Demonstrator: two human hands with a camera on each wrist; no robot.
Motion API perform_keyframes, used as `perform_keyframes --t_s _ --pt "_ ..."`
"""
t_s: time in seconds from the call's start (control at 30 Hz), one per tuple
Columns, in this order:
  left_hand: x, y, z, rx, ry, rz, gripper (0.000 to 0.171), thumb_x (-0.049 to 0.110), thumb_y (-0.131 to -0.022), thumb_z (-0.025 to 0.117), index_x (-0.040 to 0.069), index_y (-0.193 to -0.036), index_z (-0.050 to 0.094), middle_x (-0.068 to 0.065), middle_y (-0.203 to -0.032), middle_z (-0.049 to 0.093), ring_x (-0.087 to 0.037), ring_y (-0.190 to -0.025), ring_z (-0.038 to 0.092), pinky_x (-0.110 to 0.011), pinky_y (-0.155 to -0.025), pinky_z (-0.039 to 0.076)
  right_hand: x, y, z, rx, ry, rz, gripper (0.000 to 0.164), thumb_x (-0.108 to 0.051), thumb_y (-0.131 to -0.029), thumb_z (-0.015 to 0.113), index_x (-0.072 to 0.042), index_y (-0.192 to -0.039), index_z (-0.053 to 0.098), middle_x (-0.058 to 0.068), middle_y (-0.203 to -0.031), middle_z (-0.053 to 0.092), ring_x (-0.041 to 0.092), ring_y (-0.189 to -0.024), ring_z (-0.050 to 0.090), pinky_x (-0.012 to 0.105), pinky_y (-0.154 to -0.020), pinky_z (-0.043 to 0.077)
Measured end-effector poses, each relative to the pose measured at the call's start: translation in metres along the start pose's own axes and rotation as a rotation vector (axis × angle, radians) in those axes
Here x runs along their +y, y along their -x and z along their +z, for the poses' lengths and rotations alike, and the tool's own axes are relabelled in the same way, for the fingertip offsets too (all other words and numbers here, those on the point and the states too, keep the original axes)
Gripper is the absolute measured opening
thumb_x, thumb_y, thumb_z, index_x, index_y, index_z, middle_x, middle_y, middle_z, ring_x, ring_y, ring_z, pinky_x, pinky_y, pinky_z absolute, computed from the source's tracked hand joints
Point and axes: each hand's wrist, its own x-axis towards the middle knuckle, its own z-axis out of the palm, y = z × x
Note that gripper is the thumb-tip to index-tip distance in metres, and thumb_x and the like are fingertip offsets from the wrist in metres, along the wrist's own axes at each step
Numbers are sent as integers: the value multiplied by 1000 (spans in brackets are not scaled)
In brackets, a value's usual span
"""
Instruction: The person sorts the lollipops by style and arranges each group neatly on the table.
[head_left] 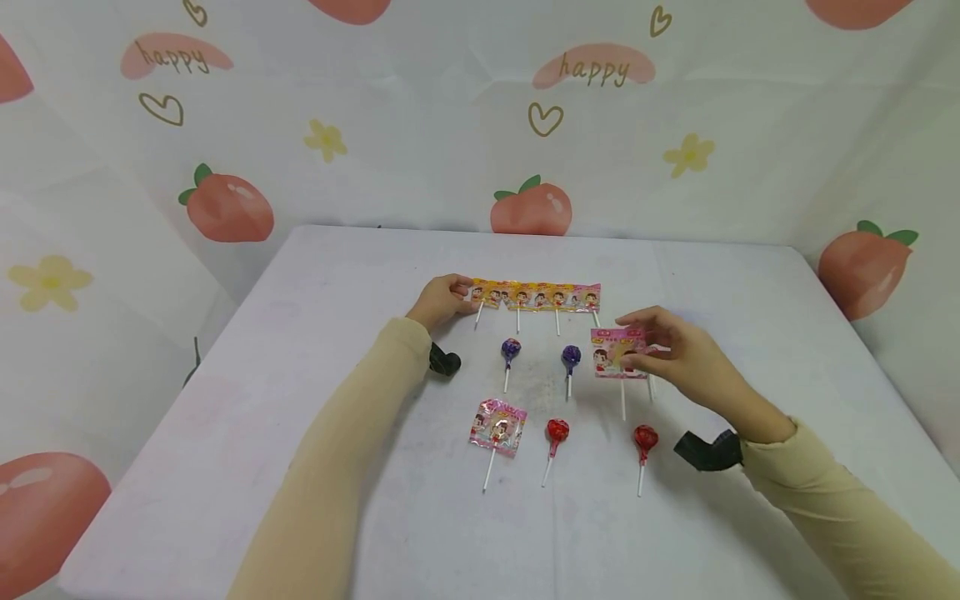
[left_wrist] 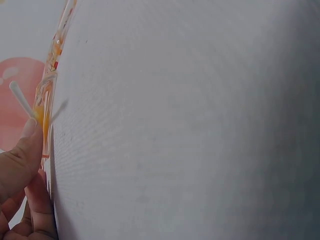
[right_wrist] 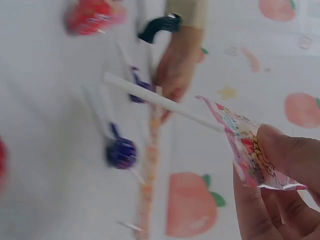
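At the left end of a row of flat-wrapped lollipops, my left hand (head_left: 442, 302) pinches a yellow-wrapped lollipop (head_left: 486, 293); in the left wrist view its thumb (left_wrist: 25, 150) presses the wrapper. More yellow wrapped lollipops (head_left: 531, 297) continue the row, with a pink-wrapped one (head_left: 587, 297) at its right end. My right hand (head_left: 686, 362) holds another pink-wrapped lollipop (head_left: 609, 353) between thumb and fingers, its white stick pointing down in the head view. Behind that hand, another white stick (head_left: 652, 387) partly shows. Two purple ball lollipops (head_left: 511, 350) (head_left: 571, 358) lie below the row.
Nearer the front lie a pink-wrapped lollipop (head_left: 498, 428) and two red ball lollipops (head_left: 557, 432) (head_left: 645, 438). All rest on a white-covered table (head_left: 300, 283). A cloth printed with peaches (head_left: 420, 125) hangs behind it. Black wrist mounts (head_left: 708, 451) sit at both sleeves.
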Motion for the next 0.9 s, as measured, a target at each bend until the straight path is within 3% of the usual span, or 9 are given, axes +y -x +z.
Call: perform_keyframes --t_s 0.17,0.4,0.67,0.9 --pt "1 2 -1 2 9 -10 49 15 -86 74 12 -132 57 -7 -116 56 -20 -100 47 -32 -91 40 -3 -10 -15 100 -37 -23 47 -6 -84 74 -5 -127 54 12 -105 65 -10 -88 58 9 -73 49" --pt "2 3 -1 0 5 3 50 15 -86 74 11 -132 57 -7 -117 56 -20 -100 48 -33 -92 40 3 -27 -31 234 -146 -59 47 -1 -84 72 -9 -128 55 -15 -101 63 -4 -86 63 11 -70 51" --pt "1 2 0 -1 9 17 49 14 -86 75 10 -132 58 -7 -115 55 -20 -99 47 -33 -92 40 17 -51 -39 331 -210 -3 49 -5 -86 71 -17 -131 56 -14 -93 62 -2 -80 64 12 -71 51" --pt "0 2 -1 0 2 23 49 15 -86 75 11 -132 58 -8 -116 56 -20 -99 48 -35 -93 40 40 -76 -40 324 -282 108 44 -13 -87 72 -17 -128 57 -11 -92 63 -1 -78 66 13 -72 51"
